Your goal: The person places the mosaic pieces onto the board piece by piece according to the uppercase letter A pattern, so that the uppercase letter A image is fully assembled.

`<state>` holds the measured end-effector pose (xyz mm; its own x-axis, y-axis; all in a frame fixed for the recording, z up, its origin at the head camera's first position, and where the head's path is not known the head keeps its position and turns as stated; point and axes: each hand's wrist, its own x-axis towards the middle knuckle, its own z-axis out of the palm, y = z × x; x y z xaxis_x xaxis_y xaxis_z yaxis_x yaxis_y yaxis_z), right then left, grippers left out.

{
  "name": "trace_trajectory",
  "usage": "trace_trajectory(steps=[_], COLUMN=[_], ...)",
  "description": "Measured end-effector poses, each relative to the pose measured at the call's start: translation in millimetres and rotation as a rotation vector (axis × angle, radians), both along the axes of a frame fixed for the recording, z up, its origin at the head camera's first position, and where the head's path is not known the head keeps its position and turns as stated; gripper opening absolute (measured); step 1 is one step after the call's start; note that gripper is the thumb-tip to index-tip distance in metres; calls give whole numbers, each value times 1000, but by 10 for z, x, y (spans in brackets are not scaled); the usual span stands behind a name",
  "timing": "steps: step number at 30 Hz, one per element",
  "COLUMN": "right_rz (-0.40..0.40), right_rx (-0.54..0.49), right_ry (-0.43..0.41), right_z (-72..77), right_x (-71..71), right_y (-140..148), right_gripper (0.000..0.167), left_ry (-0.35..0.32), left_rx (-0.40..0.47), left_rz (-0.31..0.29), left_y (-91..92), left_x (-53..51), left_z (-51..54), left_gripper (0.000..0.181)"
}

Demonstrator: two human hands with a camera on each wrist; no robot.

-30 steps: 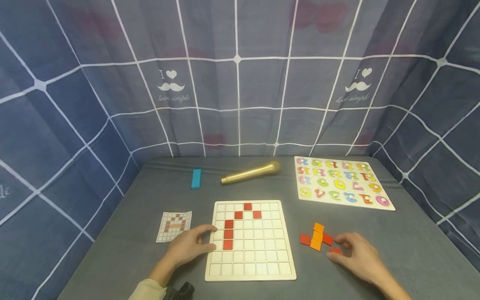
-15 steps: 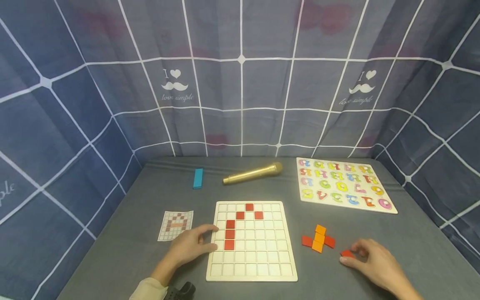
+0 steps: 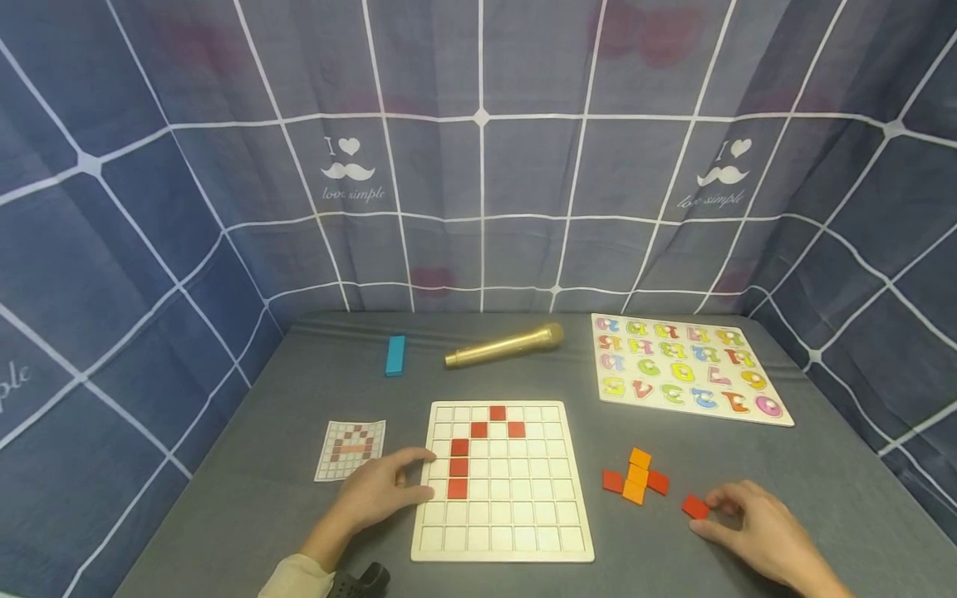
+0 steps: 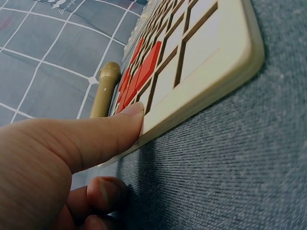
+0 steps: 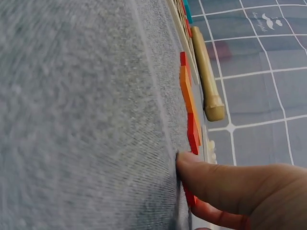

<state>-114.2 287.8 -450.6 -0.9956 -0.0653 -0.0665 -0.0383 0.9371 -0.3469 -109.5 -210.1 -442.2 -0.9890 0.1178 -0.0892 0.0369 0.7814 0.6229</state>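
In the head view a pale wooden grid board (image 3: 503, 531) lies at the middle front, several red tiles (image 3: 458, 467) set in its upper-left cells. My left hand (image 3: 374, 492) rests at its left edge, thumb and index fingertip touching the rim; the left wrist view shows the thumb (image 4: 108, 136) lying nearly straight on it. At the right my right hand (image 3: 766, 531) pinches a loose red tile (image 3: 695, 507) between thumb and index finger, low on the table. Left of it lie three orange tiles (image 3: 638, 474) in a line, with a red tile on either side.
A small printed pattern card (image 3: 350, 451) lies left of the board. Behind are a blue block (image 3: 395, 356), a gold microphone (image 3: 503, 345) and a number puzzle board (image 3: 691, 370). Checked cloth (image 3: 516, 174) hangs around the grey table.
My right hand has slid the red tile to the right and slightly nearer, away from the other loose tiles. The left hand stays at the board's edge. The head view shifted slightly.
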Motion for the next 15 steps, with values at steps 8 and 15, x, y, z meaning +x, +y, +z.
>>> trace_trajectory(steps=[8, 15], right_rz=[4, -30], right_rx=[-25, -74], right_ry=[9, 12], right_z=[10, 32], right_x=[-11, -8], right_y=[22, 5], right_gripper=[43, 40], left_ry=[-2, 1], left_rx=[0, -7], left_rz=[0, 4], left_y=[6, 5], left_x=[10, 5], left_z=[20, 11], left_gripper=[47, 46])
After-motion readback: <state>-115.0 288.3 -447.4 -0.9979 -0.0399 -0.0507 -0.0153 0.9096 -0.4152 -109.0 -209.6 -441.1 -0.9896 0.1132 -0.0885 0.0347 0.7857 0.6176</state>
